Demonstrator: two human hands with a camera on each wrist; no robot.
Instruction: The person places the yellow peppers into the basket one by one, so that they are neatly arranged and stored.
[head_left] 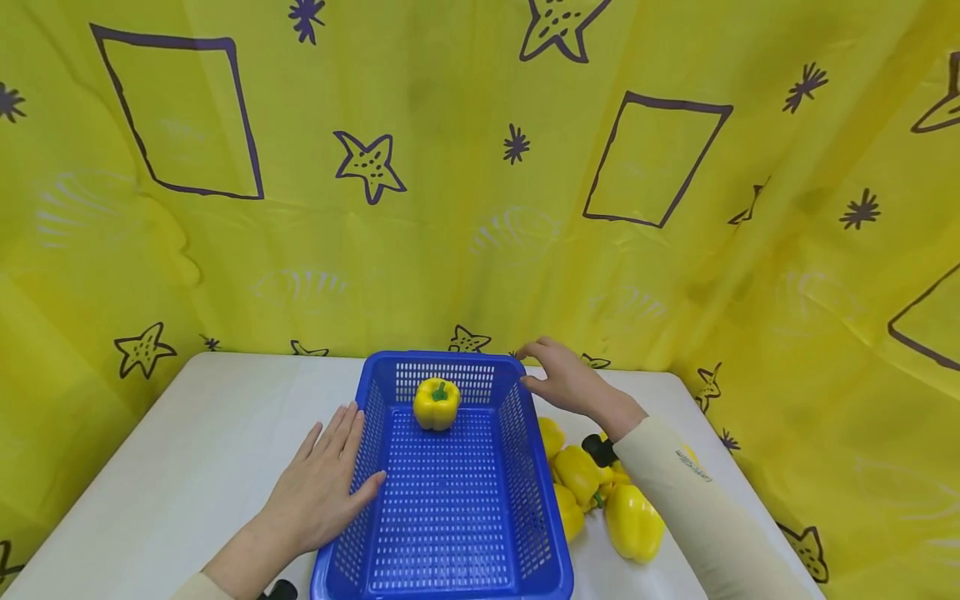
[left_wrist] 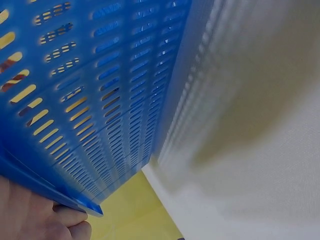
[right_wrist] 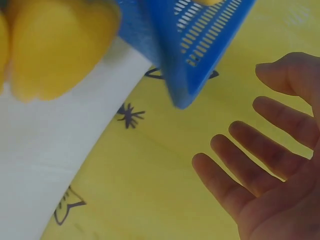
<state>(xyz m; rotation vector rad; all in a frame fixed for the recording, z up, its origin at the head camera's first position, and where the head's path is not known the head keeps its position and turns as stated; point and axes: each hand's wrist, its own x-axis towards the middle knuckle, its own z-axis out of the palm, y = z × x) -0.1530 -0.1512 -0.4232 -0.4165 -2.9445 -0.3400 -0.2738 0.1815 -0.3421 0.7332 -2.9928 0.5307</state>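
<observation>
A: At left, the left hand (head_left: 318,487) lies flat, fingers straight, against the left wall of the blue basket (head_left: 450,575); what is inside?

B: One yellow pepper (head_left: 437,402) at the far end. At right, the right hand (head_left: 562,379) hovers relaxed and empty by the far right corner; loose peppers (head_left: 600,496) lie right of the basket.

A: How might the pepper handle?

B: Probably light, smooth, firm; cup its body.

A: Wrist views?

B: The right one shows spread fingers (right_wrist: 250,175); the left one, slotted wall only.

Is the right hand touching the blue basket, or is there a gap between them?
Apart. The right wrist view shows yellow cloth between the open fingers of the right hand and the blue basket corner.
</observation>
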